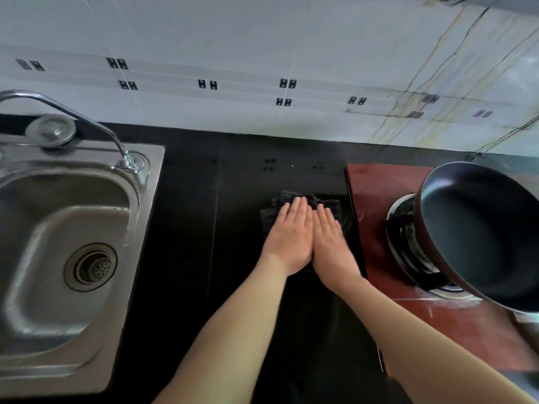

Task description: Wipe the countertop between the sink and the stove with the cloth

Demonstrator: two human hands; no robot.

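A dark textured cloth (275,204) lies on the black countertop (198,223), close to the stove's left edge. My left hand (288,234) and my right hand (329,240) lie flat on it side by side, palms down, fingers straight and together, pointing at the wall. The hands cover most of the cloth; only its far and left edges show. The steel sink (73,252) is on the left and the red-topped stove (376,205) on the right.
A dark pan (481,234) sits on the stove's burner (405,228), overhanging toward me. A curved faucet (87,123) rises behind the sink, with a round metal drain plug (51,131) next to it. The tiled wall (262,68) closes off the back.
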